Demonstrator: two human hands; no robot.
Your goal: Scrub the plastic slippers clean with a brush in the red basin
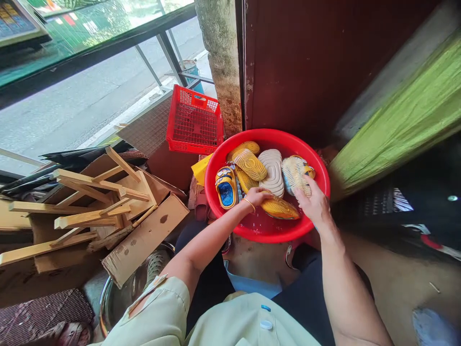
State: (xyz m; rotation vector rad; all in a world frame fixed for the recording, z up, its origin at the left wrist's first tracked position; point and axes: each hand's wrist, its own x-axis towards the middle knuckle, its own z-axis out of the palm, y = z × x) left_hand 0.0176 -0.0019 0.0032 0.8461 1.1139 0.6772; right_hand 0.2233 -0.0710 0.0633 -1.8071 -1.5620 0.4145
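A red basin (216, 144) in front of my knees holds several children's clogs and some water. My left hand (258, 196) grips the heel end of a yellow clog (281, 208), tilted with its ridged sole up. At the right side, my right hand (317, 202) has thumb and fingers around the lower end of a cream-soled clog (294, 174) with a yellow cartoon figure at its edge. Between them lies a white-soled clog (271, 172), sole up. A yellow-soled clog (250, 164) rests beside it. At the left, a yellow clog with blue lining (226, 188) sits upright.
Behind the basin stands a red plastic crate (196, 120). Wooden stools (108, 192) lie upturned over cardboard (147, 240) at the left. A metal bowl (108, 298) is on the floor by my left leg. Green cloth (396, 105) hangs at the right, beside a dark red panel (306, 62).
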